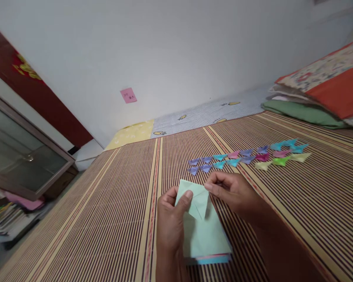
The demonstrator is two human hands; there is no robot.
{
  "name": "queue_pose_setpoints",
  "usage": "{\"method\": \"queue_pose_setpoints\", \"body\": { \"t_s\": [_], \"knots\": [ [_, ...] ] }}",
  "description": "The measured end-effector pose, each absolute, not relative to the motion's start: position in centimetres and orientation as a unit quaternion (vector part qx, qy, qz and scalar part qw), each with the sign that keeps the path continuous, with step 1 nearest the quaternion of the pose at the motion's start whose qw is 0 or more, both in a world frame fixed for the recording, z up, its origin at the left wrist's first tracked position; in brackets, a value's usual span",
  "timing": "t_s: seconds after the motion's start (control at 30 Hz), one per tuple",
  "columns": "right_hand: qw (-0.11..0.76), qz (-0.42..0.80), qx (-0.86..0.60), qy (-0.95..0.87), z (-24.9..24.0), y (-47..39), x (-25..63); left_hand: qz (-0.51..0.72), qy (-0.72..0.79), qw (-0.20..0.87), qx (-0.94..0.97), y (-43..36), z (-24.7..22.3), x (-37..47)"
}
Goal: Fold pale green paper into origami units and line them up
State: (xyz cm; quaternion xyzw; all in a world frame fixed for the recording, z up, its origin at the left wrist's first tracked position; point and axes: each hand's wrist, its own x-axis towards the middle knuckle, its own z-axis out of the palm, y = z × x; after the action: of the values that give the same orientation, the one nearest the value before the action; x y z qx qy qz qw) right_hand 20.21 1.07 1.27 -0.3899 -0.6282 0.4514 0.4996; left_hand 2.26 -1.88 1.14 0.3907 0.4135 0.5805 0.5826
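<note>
A light green sheet of folding paper [198, 197], creased and partly folded, is held up between both hands. My left hand [173, 215] grips its left side, thumb pressed flat on the front. At the upper right corner, my right hand [233, 192] pinches the paper between thumb and forefinger. Below it lies a stack of coloured paper [207, 235], pale green on top with blue and red edges showing underneath. Beyond the hands, several small folded paper figures [219, 165] in purple, blue, pink, green and yellow sit in two rows.
A striped woven mat [120, 203] covers the bed. Folded bedding [326, 90] is piled at the right against the white wall [176, 51], where a pink note [128, 95] is stuck. To the left stand a glass-panelled door [23, 149] and a pile of books [6, 219].
</note>
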Motion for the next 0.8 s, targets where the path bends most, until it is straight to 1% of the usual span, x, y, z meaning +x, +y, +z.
{"method": "queue_pose_setpoints", "body": {
  "t_s": [0.1,0.2,0.3,0.37,0.5,0.63,0.7,0.8],
  "knots": [
    [0.52,0.397,-0.419,-0.629,1.8,1.0,19.7,0.556,0.449,0.549,0.434,-2.1,1.4,2.1],
    [0.513,0.35,-0.415,-0.665,2.7,0.4,18.8,0.516,0.46,0.519,0.503,-2.2,1.9,2.3],
    [0.502,0.362,-0.396,-0.678,3.3,-0.2,18.4,0.489,0.462,0.482,0.561,-2.3,2.4,2.6],
    [0.495,0.394,-0.396,-0.666,3.3,-0.3,18.7,0.475,0.463,0.484,0.57,-2.4,2.6,2.6],
    [0.475,0.458,-0.378,-0.65,2.6,0.2,19.5,0.457,0.469,0.537,0.532,-2.4,2.5,2.4],
    [0.474,0.51,-0.358,-0.622,1.9,0.7,19.7,0.478,0.453,0.589,0.468,-2.2,2.1,2.0],
    [0.49,0.538,-0.339,-0.597,1.8,0.8,19.6,0.499,0.416,0.632,0.422,-2.0,1.7,2.0],
    [0.511,0.576,-0.276,-0.575,1.8,0.6,19.4,0.521,0.309,0.719,0.342,-1.9,1.3,2.5]
  ]
}}
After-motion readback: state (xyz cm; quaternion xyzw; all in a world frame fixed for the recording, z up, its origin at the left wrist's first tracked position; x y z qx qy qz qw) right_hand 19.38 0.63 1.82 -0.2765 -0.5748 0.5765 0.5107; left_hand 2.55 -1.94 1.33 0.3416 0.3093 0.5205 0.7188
